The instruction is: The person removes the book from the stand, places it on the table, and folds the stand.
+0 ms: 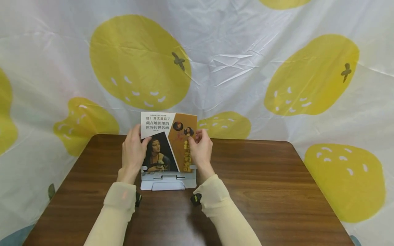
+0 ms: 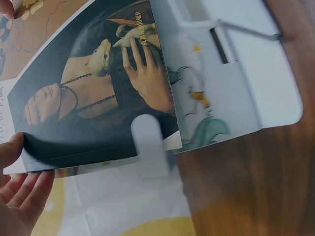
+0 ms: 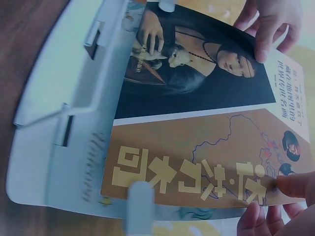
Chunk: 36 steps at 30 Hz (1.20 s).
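A thin book [image 1: 181, 150] with a portrait painting and an orange panel on its cover stands upright, leaning back on a pale book stand [image 1: 168, 186]. My left hand [image 1: 132, 150] pinches its left edge, thumb on the cover and fingers behind. On the opposite edge my right hand [image 1: 201, 148] grips it likewise, as the right wrist view shows with the thumb [image 3: 295, 186] near the gold lettering. White page clips, one in the left wrist view [image 2: 147, 135] and another in the right wrist view [image 3: 140, 206], overlap the cover's lower corners. Much of the stand's back plate is hidden behind the book.
The stand's hinged base rests on a brown wood-grain table [image 1: 261, 191]. Behind the table's rounded far edge hangs a white cloth [image 1: 227, 41] with large yellow fruit prints. Each wrist, in a cream sleeve, carries a small black device [image 1: 196, 199].
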Tool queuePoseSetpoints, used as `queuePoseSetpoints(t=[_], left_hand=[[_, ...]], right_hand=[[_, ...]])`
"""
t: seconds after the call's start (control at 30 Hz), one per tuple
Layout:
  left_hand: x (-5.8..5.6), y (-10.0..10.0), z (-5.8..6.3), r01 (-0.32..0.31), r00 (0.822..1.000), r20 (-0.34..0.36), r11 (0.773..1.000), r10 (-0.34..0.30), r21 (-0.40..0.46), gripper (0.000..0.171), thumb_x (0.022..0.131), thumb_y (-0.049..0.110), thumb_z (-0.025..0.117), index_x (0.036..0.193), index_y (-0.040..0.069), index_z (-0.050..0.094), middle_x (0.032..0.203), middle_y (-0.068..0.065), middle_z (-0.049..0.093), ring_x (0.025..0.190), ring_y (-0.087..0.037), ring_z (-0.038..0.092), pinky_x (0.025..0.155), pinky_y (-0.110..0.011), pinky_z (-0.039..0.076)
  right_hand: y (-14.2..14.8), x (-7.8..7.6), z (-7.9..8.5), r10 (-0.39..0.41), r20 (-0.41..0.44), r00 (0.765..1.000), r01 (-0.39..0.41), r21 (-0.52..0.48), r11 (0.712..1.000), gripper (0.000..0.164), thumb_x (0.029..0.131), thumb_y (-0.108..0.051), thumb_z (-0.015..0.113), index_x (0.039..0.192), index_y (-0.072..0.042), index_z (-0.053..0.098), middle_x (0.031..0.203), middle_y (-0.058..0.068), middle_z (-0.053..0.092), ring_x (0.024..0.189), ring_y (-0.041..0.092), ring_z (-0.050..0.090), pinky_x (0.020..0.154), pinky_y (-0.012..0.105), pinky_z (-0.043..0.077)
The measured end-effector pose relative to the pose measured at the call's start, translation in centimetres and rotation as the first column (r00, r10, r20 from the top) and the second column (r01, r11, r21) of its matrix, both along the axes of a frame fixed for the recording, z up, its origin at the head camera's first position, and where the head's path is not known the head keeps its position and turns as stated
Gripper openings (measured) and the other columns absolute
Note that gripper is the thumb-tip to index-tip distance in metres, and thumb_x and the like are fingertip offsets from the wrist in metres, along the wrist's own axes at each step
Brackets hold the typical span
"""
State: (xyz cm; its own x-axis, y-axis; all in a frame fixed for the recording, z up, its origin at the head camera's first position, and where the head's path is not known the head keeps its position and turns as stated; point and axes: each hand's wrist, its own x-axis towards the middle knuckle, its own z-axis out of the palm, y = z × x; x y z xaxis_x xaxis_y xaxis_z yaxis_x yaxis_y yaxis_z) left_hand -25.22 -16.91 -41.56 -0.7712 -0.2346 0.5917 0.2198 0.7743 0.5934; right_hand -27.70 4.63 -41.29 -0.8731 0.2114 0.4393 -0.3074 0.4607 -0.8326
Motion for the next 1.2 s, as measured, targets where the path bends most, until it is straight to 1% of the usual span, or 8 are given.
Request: queuePoseSetpoints(t=[0.13, 0.4, 0.53, 0.7, 0.83, 0.93, 1.07, 1.2], left_hand=[[-0.4, -0.1, 1.2, 0.001, 1.000, -0.020, 1.000, -0.002, -0.004, 0.048, 0.085, 0.012, 0.076, 0.127, 0.001, 0.054, 0.098, -0.019, 0.058, 0.086, -0.041, 0.060, 0.072, -0.055, 0.047], [-1.0, 0.0, 3.5, 0.013, 0.998, -0.068, 1.000, -0.014, -0.005, 0.048, 0.085, 0.012, 0.077, 0.127, 0.002, 0.055, 0.099, -0.018, 0.058, 0.086, -0.039, 0.060, 0.072, -0.054, 0.047], [-1.1, 0.1, 4.5, 0.024, 0.996, -0.086, 1.000, -0.024, -0.003, 0.049, 0.085, 0.012, 0.077, 0.127, 0.001, 0.054, 0.101, -0.018, 0.058, 0.087, -0.039, 0.059, 0.073, -0.054, 0.047], [-1.1, 0.5, 5.5, 0.042, 0.995, -0.095, 0.999, -0.042, -0.003, 0.050, 0.085, 0.010, 0.077, 0.128, -0.002, 0.054, 0.101, -0.019, 0.058, 0.087, -0.038, 0.059, 0.074, -0.052, 0.047], [-1.3, 1.0, 6.1, 0.055, 0.993, -0.103, 0.998, -0.055, -0.003, 0.051, 0.084, 0.010, 0.078, 0.127, -0.003, 0.054, 0.101, -0.019, 0.058, 0.089, -0.037, 0.058, 0.076, -0.052, 0.046], [-1.4, 1.6, 6.4, 0.066, 0.991, -0.112, 0.998, -0.067, -0.007, 0.050, 0.084, 0.011, 0.078, 0.126, -0.003, 0.054, 0.101, -0.019, 0.058, 0.087, -0.036, 0.058, 0.076, -0.051, 0.046], [-1.4, 2.5, 6.7, 0.090, 0.989, -0.119, 0.996, -0.092, -0.021, 0.051, 0.084, 0.012, 0.078, 0.126, -0.003, 0.054, 0.102, -0.018, 0.058, 0.087, -0.035, 0.059, 0.075, -0.050, 0.048], [-1.6, 3.5, 6.9, 0.115, 0.987, -0.114, 0.993, -0.117, -0.024, 0.052, 0.084, 0.011, 0.078, 0.126, -0.005, 0.053, 0.105, -0.019, 0.058, 0.090, -0.035, 0.061, 0.076, -0.049, 0.049]], right_hand=[[0.0, -0.5, 1.1, 0.008, -0.045, 0.999, -0.008, 0.010, 1.000, 0.020, 0.082, -0.004, 0.073, 0.096, -0.003, 0.059, 0.078, 0.008, 0.059, 0.069, 0.021, 0.058, 0.067, 0.037, 0.047], [0.1, -1.1, 3.5, 0.032, -0.054, 0.998, -0.033, -0.019, 0.999, 0.019, 0.084, -0.004, 0.072, 0.100, -0.003, 0.060, 0.081, 0.007, 0.058, 0.071, 0.021, 0.059, 0.067, 0.035, 0.048], [0.4, -1.1, 4.6, 0.050, -0.055, 0.997, -0.051, -0.020, 0.999, 0.018, 0.086, -0.004, 0.071, 0.101, -0.003, 0.060, 0.083, 0.008, 0.058, 0.071, 0.024, 0.061, 0.066, 0.035, 0.049], [1.0, -1.0, 5.6, 0.061, -0.061, 0.996, -0.062, -0.013, 0.998, 0.018, 0.087, -0.005, 0.071, 0.101, -0.003, 0.059, 0.084, 0.007, 0.058, 0.071, 0.024, 0.061, 0.064, 0.035, 0.049], [1.7, -1.1, 6.3, 0.057, -0.080, 0.995, -0.056, 0.010, 0.998, 0.018, 0.088, -0.006, 0.071, 0.102, -0.002, 0.060, 0.084, 0.008, 0.059, 0.073, 0.025, 0.061, 0.066, 0.036, 0.049], [2.4, -1.2, 6.8, 0.048, -0.086, 0.995, -0.046, 0.032, 0.998, 0.017, 0.089, -0.007, 0.070, 0.102, -0.003, 0.060, 0.085, 0.009, 0.060, 0.074, 0.024, 0.062, 0.067, 0.036, 0.049], [3.5, -1.2, 7.4, 0.026, -0.088, 0.996, -0.022, 0.053, 0.998, 0.016, 0.089, -0.007, 0.070, 0.100, -0.004, 0.060, 0.084, 0.008, 0.059, 0.073, 0.023, 0.062, 0.067, 0.034, 0.049], [4.7, -1.2, 7.8, 0.022, -0.099, 0.995, -0.016, 0.067, 0.998, 0.015, 0.089, -0.007, 0.071, 0.100, -0.003, 0.060, 0.083, 0.008, 0.059, 0.072, 0.023, 0.062, 0.065, 0.033, 0.048]])
